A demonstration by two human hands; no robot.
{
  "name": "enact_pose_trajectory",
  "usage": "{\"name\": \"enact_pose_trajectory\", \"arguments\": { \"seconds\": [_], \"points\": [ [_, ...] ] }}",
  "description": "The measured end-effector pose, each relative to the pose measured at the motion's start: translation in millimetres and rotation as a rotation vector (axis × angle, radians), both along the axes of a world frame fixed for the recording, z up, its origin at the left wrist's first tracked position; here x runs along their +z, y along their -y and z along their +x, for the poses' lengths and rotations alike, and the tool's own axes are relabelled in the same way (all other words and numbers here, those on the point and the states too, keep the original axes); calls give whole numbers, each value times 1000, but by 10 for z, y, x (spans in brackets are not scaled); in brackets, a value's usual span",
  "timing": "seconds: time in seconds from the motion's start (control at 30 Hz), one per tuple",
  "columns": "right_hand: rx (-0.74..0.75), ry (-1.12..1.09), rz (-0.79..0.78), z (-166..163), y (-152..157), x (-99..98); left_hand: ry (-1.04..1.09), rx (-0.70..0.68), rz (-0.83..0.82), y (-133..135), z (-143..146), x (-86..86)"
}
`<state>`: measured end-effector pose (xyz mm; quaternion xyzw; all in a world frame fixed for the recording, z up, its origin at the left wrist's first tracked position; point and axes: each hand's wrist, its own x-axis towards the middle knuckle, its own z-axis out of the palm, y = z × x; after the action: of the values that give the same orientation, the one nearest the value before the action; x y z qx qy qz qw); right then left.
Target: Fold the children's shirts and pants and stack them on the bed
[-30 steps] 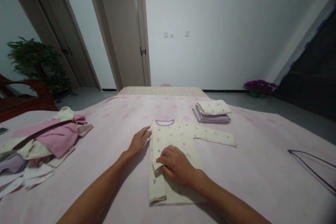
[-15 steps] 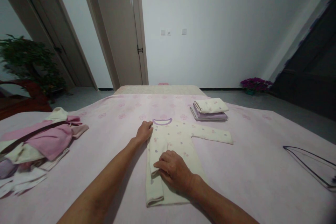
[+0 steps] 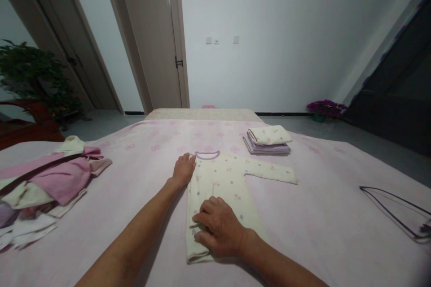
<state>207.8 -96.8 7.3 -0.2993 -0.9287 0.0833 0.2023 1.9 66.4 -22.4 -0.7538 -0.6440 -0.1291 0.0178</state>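
A small cream shirt (image 3: 229, 179) with a purple neckline and flower print lies flat on the pink bedspread (image 3: 141, 175). Its left sleeve is folded down over the body; the right sleeve stretches out to the right. My left hand (image 3: 183, 169) rests open on the shirt's left shoulder beside the collar. My right hand (image 3: 218, 228) lies flat, fingers together, pressing the folded sleeve near the lower left hem.
A heap of pink, cream and white clothes (image 3: 43, 184) lies at the left. A stack of folded garments (image 3: 267, 140) sits behind the shirt to the right. A black wire hanger (image 3: 392, 208) lies at the right edge. Doors, a plant and flowers stand beyond.
My right hand has slid down the folded sleeve toward the hem. My left hand moved slightly onto the shoulder. The camera shifted a little.
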Motion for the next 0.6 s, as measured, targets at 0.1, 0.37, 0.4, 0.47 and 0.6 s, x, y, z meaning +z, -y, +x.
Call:
{"name": "enact_pose_trajectory", "arguments": {
  "seconds": [0.1, 0.37, 0.4, 0.47, 0.6],
  "points": [
    [7, 47, -30, 13, 71, 62, -38, 17, -5, -16, -37, -43],
    [28, 73, -76, 30, 154, 109, -82, 19, -47, -94, -111, -36],
    [39, 67, -78, 32, 153, 108, -81, 25, -42, -86, -96, -24],
    [61, 51, -82, 36, 146, 105, -80, 34, -24, -47, -41, -9],
    [88, 43, -84, 38, 129, 92, -89, -27, 13, 79, 107, -48]
  ]
}}
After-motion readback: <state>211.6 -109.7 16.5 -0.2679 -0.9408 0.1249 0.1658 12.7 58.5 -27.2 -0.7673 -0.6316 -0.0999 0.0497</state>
